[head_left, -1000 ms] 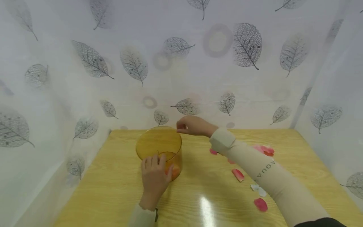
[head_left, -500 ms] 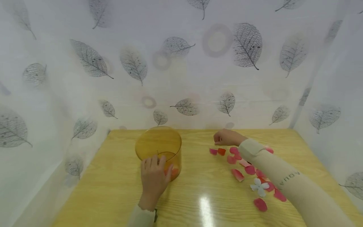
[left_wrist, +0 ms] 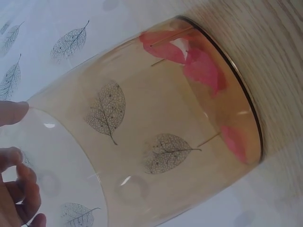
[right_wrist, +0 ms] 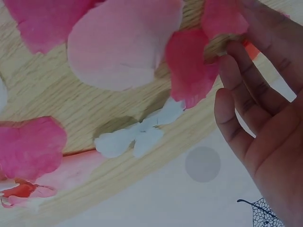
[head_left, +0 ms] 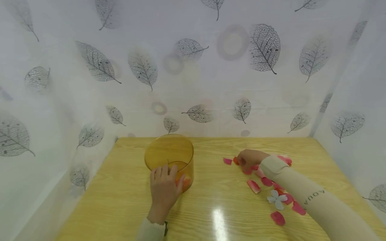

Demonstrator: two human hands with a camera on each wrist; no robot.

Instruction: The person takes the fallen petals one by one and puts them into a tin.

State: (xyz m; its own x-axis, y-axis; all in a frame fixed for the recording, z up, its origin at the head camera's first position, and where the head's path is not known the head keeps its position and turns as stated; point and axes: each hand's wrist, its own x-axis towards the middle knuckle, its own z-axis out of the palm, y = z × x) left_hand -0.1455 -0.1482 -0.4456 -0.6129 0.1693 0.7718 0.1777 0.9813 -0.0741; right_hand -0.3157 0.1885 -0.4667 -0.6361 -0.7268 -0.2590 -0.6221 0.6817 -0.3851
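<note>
An amber see-through vase (head_left: 189,167) stands upright on the wooden table (head_left: 126,201), left of the middle. Pink petals (left_wrist: 203,68) lie at its bottom in the left wrist view. My left hand (head_left: 164,189) holds the vase at its near rim, thumb apart from the fingers. My right hand (head_left: 251,159) is down among the loose petals at the back right, beside a red petal (head_left: 236,161). In the right wrist view its fingers bend loosely, and the topmost fingertip overlaps a pink petal (right_wrist: 222,19).
A white flower-shaped piece (head_left: 277,199) lies nearer the front among several pink petals (head_left: 277,218). One magenta petal (head_left: 227,161) lies left of the right hand. A white curtain with printed leaves (head_left: 199,77) hangs behind the table and along both sides.
My right hand has moved from the vase's right rim over to the right and down to the petals. The left hand and the vase stay in place.
</note>
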